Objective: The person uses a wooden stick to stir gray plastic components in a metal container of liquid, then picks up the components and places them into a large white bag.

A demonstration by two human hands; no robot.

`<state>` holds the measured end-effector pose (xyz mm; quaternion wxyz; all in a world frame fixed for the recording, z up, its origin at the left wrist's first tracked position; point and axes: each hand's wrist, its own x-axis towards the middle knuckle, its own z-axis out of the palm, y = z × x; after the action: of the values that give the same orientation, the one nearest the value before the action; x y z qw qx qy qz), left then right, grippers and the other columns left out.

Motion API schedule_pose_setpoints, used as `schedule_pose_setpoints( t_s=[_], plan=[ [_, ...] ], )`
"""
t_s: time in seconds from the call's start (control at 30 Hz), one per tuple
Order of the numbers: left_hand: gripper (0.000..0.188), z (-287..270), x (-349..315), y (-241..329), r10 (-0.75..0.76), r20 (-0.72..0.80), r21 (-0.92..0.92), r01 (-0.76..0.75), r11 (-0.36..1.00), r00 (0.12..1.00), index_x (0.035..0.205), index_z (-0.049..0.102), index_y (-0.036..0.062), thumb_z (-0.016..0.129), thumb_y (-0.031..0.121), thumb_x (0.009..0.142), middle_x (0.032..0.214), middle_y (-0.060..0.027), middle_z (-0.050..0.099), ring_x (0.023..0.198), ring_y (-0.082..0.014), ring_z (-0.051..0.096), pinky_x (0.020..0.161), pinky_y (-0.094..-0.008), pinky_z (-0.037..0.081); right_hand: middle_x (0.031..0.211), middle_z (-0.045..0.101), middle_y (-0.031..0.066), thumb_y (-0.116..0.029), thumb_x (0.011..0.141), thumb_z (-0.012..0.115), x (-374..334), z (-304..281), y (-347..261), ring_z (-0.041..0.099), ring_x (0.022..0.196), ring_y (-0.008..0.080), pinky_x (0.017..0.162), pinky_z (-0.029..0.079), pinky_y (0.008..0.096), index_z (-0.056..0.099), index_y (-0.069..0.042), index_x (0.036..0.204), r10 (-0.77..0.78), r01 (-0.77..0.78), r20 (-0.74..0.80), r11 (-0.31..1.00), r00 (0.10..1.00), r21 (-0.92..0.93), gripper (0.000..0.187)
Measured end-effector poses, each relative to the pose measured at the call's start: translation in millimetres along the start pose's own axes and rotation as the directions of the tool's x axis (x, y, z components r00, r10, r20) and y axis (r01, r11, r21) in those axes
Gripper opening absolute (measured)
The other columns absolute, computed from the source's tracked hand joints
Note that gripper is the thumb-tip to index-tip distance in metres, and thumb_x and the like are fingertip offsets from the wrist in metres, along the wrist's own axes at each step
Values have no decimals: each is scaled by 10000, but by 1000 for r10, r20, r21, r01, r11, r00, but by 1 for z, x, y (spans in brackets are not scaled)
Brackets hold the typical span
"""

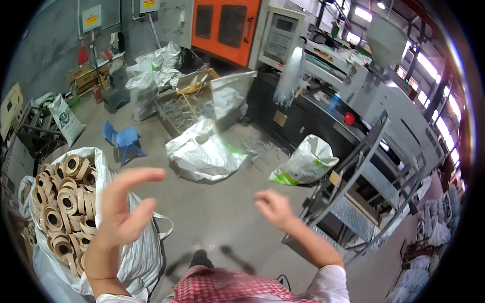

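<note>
Tan, ring-shaped parts (68, 201) with dark round centres fill a large white woven sack (139, 252), which stands on the floor at the person's left, its mouth open and its rim folded outward. One strap loop (169, 230) sticks out from its right side over the grey floor (207, 217). Bare floor stretches from that side of the sack to the metal steps (353, 222) on the right, leaving open room in front of the person. Its far edge is marked by a crumpled white bag (202, 151) and a white-and-green sack (310, 161), with thin grey scraps (260, 156) scattered between them. Beyond the woven sack stands a small blue plastic chair (123, 135).

The left hand (126, 212) is raised in front of the sack's right edge in this view, released, fingers reaching rightward and thumb well parted from them in a C shape. The right hand (275, 208) hangs over the open floor, forearm slanting up and leftward from a white sleeve; its fingers are bent inward and blurred, so I cannot tell whether they are closed. Between the forearms lies a red checked apron (222, 285). Farther back, orange machine doors (227, 30) rise beside a grey control panel (279, 38).
</note>
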<state>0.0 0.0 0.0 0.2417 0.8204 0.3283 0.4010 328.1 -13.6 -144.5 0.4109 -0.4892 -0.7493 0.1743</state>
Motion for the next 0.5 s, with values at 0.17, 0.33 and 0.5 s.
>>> schedule_pose_setpoints(
  t_s=[0.17,0.33,0.5],
  plan=[
    [332,66,-35,-171,-247,189,76,236,969,950,1067,535,39,555,156,758,960,-148,593,867,-244,579,757,-335,460,855,599,159,-186,775,542,-83,88,158,585,775,300,666,459,376,545,-57,961,423,-188,672,899,608,-396,226],
    [423,32,-74,-299,-391,655,228,325,918,647,1138,490,46,547,260,777,1009,-188,569,942,-310,548,789,-359,443,860,615,157,-246,755,565,-28,192,181,586,785,311,687,458,387,538,-51,1048,351,-369,864,905,361,-214,354],
    [472,33,-24,-378,-410,671,188,393,900,617,1186,455,56,544,279,779,1027,-185,559,940,-327,538,796,-374,432,821,619,122,-243,748,594,94,201,248,590,762,290,672,463,377,546,-42,1030,519,-392,711,848,475,-357,350]
  ],
)
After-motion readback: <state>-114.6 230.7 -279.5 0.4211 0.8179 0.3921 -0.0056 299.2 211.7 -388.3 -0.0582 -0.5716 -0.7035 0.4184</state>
